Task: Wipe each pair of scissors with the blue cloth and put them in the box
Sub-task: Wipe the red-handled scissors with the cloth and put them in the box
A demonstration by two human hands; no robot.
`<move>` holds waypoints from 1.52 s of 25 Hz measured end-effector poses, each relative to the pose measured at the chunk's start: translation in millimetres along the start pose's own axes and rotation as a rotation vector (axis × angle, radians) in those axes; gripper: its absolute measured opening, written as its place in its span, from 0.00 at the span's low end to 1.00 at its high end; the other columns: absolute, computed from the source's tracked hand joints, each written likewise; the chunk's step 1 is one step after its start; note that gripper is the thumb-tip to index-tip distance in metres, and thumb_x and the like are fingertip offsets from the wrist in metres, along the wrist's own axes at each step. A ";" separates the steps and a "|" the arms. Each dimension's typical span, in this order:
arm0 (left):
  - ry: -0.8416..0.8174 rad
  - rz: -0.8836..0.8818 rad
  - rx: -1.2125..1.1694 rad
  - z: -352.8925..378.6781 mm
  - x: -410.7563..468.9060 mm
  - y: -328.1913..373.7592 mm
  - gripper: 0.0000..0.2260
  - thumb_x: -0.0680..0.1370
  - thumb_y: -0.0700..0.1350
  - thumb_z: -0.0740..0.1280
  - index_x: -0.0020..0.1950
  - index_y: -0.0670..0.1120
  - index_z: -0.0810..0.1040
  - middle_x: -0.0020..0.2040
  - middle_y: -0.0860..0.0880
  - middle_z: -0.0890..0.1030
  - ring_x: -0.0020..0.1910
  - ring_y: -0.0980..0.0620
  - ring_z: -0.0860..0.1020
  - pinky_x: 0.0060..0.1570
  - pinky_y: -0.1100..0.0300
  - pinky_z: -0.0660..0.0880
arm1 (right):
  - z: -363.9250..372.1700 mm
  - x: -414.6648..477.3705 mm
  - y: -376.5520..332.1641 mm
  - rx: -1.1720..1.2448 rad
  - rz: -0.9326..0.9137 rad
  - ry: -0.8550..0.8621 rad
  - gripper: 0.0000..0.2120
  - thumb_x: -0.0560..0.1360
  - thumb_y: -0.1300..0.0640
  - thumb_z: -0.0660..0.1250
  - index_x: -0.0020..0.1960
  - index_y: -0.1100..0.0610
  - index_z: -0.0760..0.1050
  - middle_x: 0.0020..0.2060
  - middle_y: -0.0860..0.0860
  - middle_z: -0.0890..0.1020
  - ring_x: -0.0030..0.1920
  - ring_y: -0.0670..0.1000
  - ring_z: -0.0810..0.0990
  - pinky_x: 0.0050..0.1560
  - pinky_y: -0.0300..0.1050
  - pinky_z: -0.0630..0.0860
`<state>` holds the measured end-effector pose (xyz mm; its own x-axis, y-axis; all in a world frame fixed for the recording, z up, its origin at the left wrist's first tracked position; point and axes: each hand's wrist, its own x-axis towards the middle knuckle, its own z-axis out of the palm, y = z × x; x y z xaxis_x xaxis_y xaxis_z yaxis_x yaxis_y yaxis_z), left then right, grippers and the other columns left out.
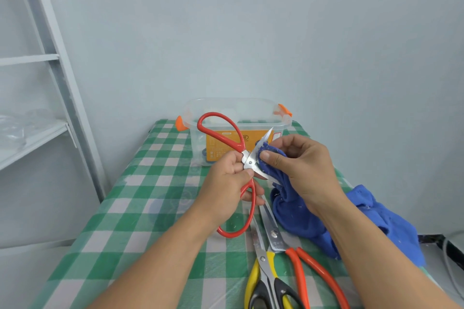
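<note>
Gleaming in front of the clear plastic box [261,123], the steel blades of the red-looped scissors [249,162] are held splayed, pinched at the pivot by the left hand [226,185]. A fuzzy blue cloth [293,211] is pinched onto one blade by the right hand [303,165]. Nearer than the box, yellow-black scissors [262,258] and orange-handled scissors [275,234] are laid on the checked green surface [130,208].

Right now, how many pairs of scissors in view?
3: red-handled scissors held in the left hand; yellow-black scissors and orange-handled scissors flat on the tablecloth, bottom right. The box may hide more.
</note>
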<state>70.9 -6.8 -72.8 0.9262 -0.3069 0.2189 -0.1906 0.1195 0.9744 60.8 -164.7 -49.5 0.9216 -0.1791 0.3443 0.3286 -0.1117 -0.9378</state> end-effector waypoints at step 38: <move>0.012 -0.028 0.026 -3.2 -3.5 -0.5 0.08 0.82 0.31 0.59 0.58 0.36 0.75 0.42 0.40 0.81 0.34 0.46 0.81 0.35 0.48 0.82 | -4.5 -1.5 8.2 -0.041 -0.117 -0.021 0.06 0.74 0.64 0.75 0.45 0.55 0.79 0.37 0.46 0.84 0.41 0.46 0.84 0.45 0.38 0.80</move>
<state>68.8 -2.8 -74.2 0.9352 -0.2983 0.1910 -0.1728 0.0865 0.9812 61.2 -169.8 -57.5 0.8819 -0.1421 0.4495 0.4255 -0.1705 -0.8888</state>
